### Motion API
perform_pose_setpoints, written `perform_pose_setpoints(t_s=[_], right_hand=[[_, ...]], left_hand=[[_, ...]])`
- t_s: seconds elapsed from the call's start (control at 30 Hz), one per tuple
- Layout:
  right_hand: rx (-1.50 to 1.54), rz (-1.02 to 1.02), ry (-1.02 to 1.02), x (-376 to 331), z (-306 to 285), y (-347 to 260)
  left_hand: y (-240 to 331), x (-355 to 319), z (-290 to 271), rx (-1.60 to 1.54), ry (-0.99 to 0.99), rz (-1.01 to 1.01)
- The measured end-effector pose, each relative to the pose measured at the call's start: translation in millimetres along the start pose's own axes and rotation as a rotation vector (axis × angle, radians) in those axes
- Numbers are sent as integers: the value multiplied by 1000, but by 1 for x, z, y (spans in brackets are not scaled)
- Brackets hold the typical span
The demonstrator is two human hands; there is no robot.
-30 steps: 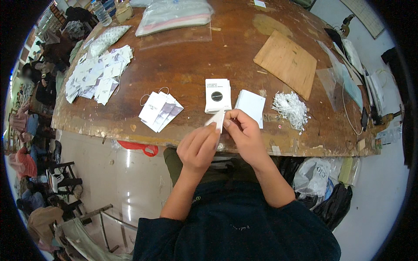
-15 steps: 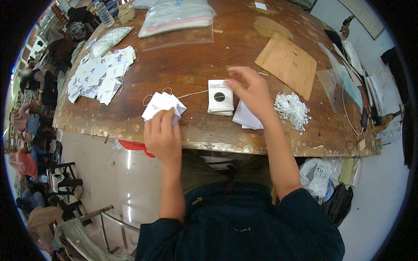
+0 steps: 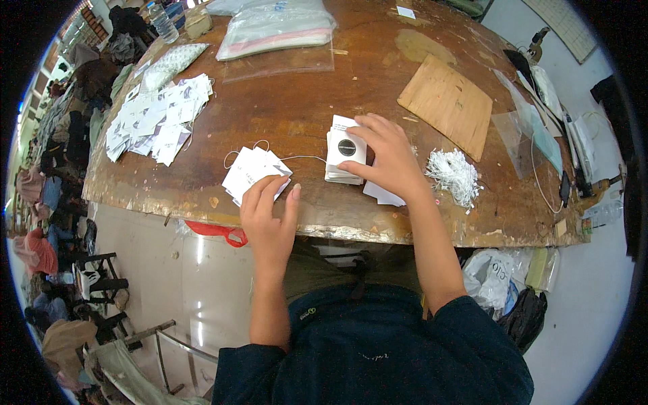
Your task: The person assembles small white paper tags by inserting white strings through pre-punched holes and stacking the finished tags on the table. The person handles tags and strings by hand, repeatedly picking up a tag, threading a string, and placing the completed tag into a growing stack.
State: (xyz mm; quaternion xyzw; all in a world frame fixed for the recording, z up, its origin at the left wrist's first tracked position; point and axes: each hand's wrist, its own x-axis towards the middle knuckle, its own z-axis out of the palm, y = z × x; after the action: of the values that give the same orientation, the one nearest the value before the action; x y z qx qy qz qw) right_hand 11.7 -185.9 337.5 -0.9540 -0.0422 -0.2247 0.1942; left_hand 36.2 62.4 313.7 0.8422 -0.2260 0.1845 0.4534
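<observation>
My right hand (image 3: 386, 152) has its thumb and fingers at the edges of a white card tag (image 3: 342, 128) with a black round mark, the top one of a stack (image 3: 343, 179). The tag sits slightly askew over the stack. Beside and partly under that hand lie plain white cards (image 3: 383, 194). My left hand (image 3: 265, 210) is open, thumb apart from the fingers, its fingertips at the near edge of a small pile of strung white tags (image 3: 251, 167). A thin string (image 3: 304, 157) runs from this pile towards the card stack.
A larger heap of tags (image 3: 162, 115) lies at the far left by a patterned pouch (image 3: 173, 64). Clear plastic bags (image 3: 277, 34) lie at the back. To the right are a wooden board (image 3: 449, 104) and a bundle of white strings (image 3: 453, 179). The table's worn front edge (image 3: 351, 234) is close to me.
My right hand has come down and left onto the top tag of the stack, which has turned a little. My left hand has drawn back from the small pile, and its fingers have spread.
</observation>
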Motion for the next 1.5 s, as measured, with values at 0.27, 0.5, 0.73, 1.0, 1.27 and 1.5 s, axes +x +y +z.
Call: perform_pose_setpoints(t_s=[0.27, 0.5, 0.73, 1.0, 1.27, 1.5], right_hand=[[105, -171, -16, -44, -17, -32], [-182, 255, -209, -76, -38, 19], [-120, 297, -215, -86, -34, 25], [55, 48, 15, -81, -59, -2], [32, -212, -94, -69, -20, -44], [825, 452, 202, -80, 3, -45]], left_hand=[[17, -10, 28, -1214, -421, -612], [10, -26, 29, -1052, -358, -626], [14, -28, 29, -1027, -350, -593], [19, -23, 31, -1139, -437, -727], [27, -33, 38, -1322, -457, -831], [36, -30, 42, -1233, -467, -800]])
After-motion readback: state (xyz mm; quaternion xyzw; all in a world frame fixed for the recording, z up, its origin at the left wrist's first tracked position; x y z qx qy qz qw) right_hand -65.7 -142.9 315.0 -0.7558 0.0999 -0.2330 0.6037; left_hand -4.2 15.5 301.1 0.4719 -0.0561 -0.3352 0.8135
